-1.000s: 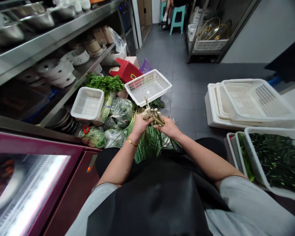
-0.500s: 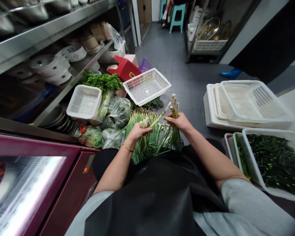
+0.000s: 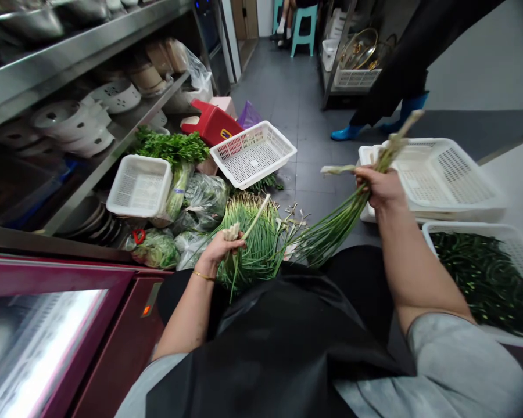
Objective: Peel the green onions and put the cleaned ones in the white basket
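Observation:
My left hand (image 3: 220,247) is closed around a small bunch of scallions, their pale root ends (image 3: 232,232) bunched together on top. One pale stalk (image 3: 257,216) juts up and to the right from that hand. Raised at the right, my right hand (image 3: 381,184) grips a longer bunch of scallions (image 3: 337,229). Its white ends point up past the fist, one sticks out to the left, and the green leaves trail down toward my lap. Between and beyond my hands a large heap of scallions (image 3: 255,223) lies on the floor, with dry peeled scraps (image 3: 298,217) beside it.
Behind the heap rests a white slotted basket (image 3: 261,168). Bagged greens (image 3: 203,200), celery (image 3: 178,191) and a white tub (image 3: 140,184) crowd the left, below a steel shelf (image 3: 91,52). Stacked white baskets (image 3: 444,200) and a basket of green peppers (image 3: 483,278) stand right. A person in blue boots (image 3: 346,133) is beyond.
My right hand has swung right and up with its bunch, away from my left hand, which shifted slightly left. The blue-booted person has stepped leftward. The view has turned a little.

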Demonstrator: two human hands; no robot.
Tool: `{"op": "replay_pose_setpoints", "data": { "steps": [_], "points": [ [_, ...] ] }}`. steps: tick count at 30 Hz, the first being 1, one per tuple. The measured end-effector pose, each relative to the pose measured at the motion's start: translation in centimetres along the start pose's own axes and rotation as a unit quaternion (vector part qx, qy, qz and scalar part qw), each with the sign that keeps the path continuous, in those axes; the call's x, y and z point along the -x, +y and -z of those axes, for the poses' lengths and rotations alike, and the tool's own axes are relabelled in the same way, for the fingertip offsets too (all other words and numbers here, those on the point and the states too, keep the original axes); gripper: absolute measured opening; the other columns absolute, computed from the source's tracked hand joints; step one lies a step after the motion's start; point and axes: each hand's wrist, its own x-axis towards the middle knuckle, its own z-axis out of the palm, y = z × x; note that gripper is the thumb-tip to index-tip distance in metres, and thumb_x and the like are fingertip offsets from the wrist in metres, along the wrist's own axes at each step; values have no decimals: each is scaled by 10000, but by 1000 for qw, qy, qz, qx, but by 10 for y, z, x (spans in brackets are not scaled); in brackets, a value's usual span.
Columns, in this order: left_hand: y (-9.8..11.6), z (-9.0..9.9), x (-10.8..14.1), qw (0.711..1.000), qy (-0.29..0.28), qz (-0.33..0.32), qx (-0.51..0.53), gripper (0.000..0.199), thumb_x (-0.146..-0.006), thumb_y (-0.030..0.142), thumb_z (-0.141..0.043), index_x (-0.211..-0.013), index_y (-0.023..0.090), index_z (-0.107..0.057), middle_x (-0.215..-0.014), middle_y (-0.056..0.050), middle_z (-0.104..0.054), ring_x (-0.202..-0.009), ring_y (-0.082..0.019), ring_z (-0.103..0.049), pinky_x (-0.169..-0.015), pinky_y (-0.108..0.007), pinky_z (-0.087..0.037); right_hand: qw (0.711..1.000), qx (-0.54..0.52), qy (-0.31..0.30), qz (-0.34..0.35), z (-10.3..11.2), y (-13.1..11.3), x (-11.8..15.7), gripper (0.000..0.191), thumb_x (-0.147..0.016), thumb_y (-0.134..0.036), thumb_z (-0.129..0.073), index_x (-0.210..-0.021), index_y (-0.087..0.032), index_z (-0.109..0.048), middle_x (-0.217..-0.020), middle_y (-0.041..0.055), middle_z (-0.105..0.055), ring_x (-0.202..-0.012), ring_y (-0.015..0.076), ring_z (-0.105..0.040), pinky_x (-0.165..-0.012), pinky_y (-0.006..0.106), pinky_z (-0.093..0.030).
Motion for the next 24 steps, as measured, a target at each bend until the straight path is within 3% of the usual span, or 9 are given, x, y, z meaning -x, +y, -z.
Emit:
{"op": "replay_pose_setpoints", "data": {
  "steps": [4,8,10,12,16,21,24],
  "points": [
    [6,-14,-1,999,-14,4,43,397,-504,297,-873,-777,135,-635,-619,-28,-645,-584,-164,-637,-410,-195,-392,984,71,-100,-128,-44,19,20,379,-548,-315,-854,-798,-97,-671,-542,31,-628,-332,48,-383,-306,200,-265],
    [15,-38,-4,996,-85,14,32,380,-524,320,-866,-757,120,-642,-632,-39,-653,-579,-155,-629,-414,-194,-402,957,-69,-246,-137,-107,25,69,513,-587,-358,-826,-1015,-116,-679,-636,7,-653,-367,37,-374,-348,200,-285],
    [18,-49,-5,994,-103,11,36,385,-522,326,-867,-761,118,-647,-657,-47,-658,-590,-157,-628,-415,-198,-410,942,-97,-293,-132,-131,25,89,446,-585,-360,-823,-932,-113,-692,-595,-12,-616,-379,42,-372,-361,206,-280],
    [19,-59,-6,996,-70,-12,50,417,-519,334,-869,-804,117,-655,-709,-48,-665,-597,-151,-620,-417,-203,-420,951,-97,-270,-118,-149,26,101,360,-584,-375,-817,-787,-113,-676,-537,-24,-572,-379,51,-373,-363,215,-270],
    [24,-72,-9,994,41,-76,65,411,-522,354,-865,-785,117,-657,-691,-12,-633,-504,-83,-525,-421,-206,-422,971,-36,-217,-91,-158,31,105,338,-626,-415,-779,-594,-144,-580,-471,-31,-527,-368,60,-397,-361,215,-288],
    [26,-66,-10,992,-31,-43,113,384,-546,375,-849,-739,122,-632,-594,-28,-632,-415,-68,-463,-380,-204,-328,933,26,-356,-42,-144,26,99,313,-709,-426,-724,-658,-128,-644,-561,6,-627,-395,71,-491,-403,206,-391],
    [25,-62,-8,987,-46,-17,151,419,-520,357,-855,-773,111,-629,-591,-50,-645,-422,-75,-481,-389,-198,-303,928,10,-370,-33,-137,22,96,303,-696,-406,-742,-639,-130,-632,-545,-1,-615,-397,76,-500,-405,211,-408]
  ]
}}
